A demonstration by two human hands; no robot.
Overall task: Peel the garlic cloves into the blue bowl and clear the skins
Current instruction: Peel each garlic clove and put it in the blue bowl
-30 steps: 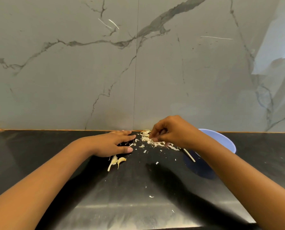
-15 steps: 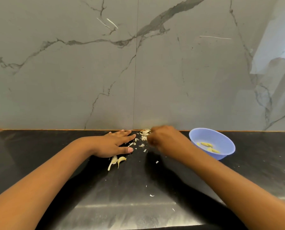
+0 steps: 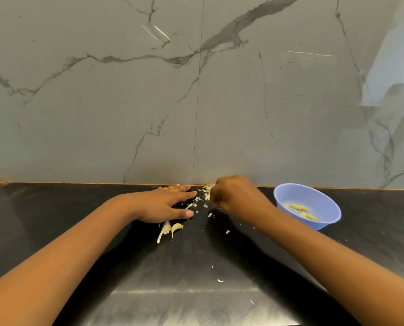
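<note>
Left grip lies flat on the bench, fingers straight, holding nothing. Right grip is curled over the skins at the far edge. It's blurred, so I can't tell if it pinches any. Bowl is right of the right grip, not touching it, with peeled cloves inside. Two pale pieces sit just near of the left thumb and look like cloves, maybe unpeeled.

Risks:
- Skins look dry and light, so a fast sweep likely scatters them. Flakes already lie well toward the near edge.
- Raking toward the left palm could mix the two pieces into the waste.
- Right forearm runs close by the bowl, which looks like light plastic. A wide swing could knock it.
- Bits against the wall seam are easy to miss.
</note>
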